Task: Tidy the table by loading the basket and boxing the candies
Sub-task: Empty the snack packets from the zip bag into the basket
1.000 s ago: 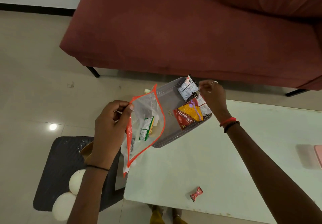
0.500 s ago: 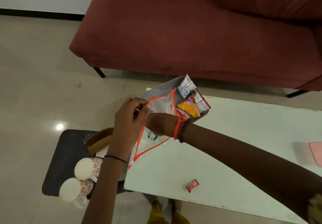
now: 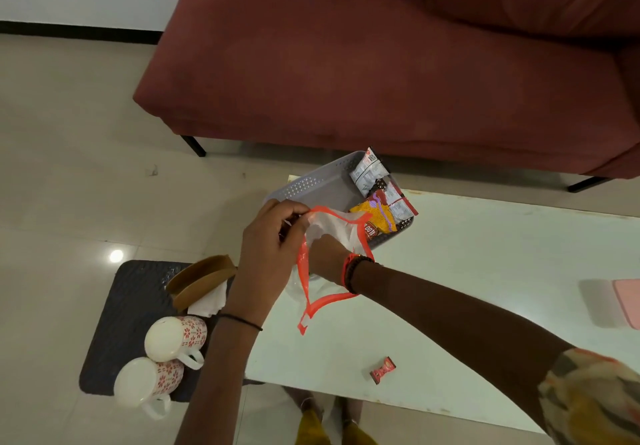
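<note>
Inside, the pouch (image 3: pixel 332 236) hides the right hand's (image 3: pixel 323 257) grip.

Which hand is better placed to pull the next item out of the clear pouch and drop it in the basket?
Right. The right hand is inside the pouch, beside the basket. The left hand pinches the pouch's rim, holding it open.

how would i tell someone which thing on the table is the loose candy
Start at the white table in front of the red sofa. Along its near edge, well apart from the grey basket and the clear bag, lies the candy. It is the only small red twist-wrapped piece lying alone.
</note>
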A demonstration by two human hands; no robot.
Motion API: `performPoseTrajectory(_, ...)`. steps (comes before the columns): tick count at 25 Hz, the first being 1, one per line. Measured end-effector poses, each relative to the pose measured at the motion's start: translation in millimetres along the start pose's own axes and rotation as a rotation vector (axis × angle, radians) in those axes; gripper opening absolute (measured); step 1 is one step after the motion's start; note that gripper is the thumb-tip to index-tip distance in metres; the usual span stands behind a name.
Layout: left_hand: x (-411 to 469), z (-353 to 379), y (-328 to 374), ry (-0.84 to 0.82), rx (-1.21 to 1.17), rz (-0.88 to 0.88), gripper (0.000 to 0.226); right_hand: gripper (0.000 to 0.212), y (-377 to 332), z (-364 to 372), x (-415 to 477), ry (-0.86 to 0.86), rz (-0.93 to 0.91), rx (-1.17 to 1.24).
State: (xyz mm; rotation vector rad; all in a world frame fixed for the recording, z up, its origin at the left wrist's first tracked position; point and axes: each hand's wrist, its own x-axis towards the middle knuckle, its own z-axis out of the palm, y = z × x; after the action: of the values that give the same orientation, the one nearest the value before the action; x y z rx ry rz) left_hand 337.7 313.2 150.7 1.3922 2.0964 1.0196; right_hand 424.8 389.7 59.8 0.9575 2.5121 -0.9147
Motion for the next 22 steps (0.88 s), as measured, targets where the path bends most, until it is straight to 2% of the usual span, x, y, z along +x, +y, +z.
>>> performPoseTrajectory(2,4,0,-7,0.015,0.014,-0.026,0.023,0.034,-7,-2,2,-0.078,-0.043,-0.101)
performPoseTrajectory(4,9,-3,-14,0.042,0.044,-0.061,0.025,0.024,-19,-14,-3,-0.116,-0.190,-0.392)
performPoseTrajectory(5,13,-6,-17,0.056,0.051,-0.078,0.025,0.017,-25,-21,-8,-0.063,-0.243,-0.490)
performPoseTrajectory(6,16,-10,-22,0.067,0.053,-0.090,0.024,0.022,-28,-29,-13,0.031,-0.287,-0.510)
performPoseTrajectory(8,23,-21,-32,0.079,0.060,-0.097,0.022,0.032,-34,-47,-24,0.211,-0.301,-0.325)
performPoseTrajectory(10,32,-34,-45,0.090,0.092,-0.103,0.021,0.032,-36,-74,-33,0.304,-0.269,-0.073)
performPoseTrajectory(13,41,-50,-60,0.112,0.117,-0.144,0.015,0.029,-24,-121,-50,0.377,-0.228,0.388)
performPoseTrajectory(16,49,-60,-70,0.122,0.097,-0.173,0.010,0.020,13,-156,-57,0.374,-0.250,0.879)
performPoseTrajectory(17,52,-61,-73,0.124,0.080,-0.184,0.010,0.019,30,-162,-51,0.408,-0.214,0.972)
performPoseTrajectory(19,57,-62,-78,0.121,0.070,-0.193,0.013,0.024,69,-162,-26,0.521,-0.048,1.018)
performPoseTrajectory(22,65,-61,-81,0.111,0.052,-0.200,0.017,0.031,122,-132,32,0.628,0.294,0.748)
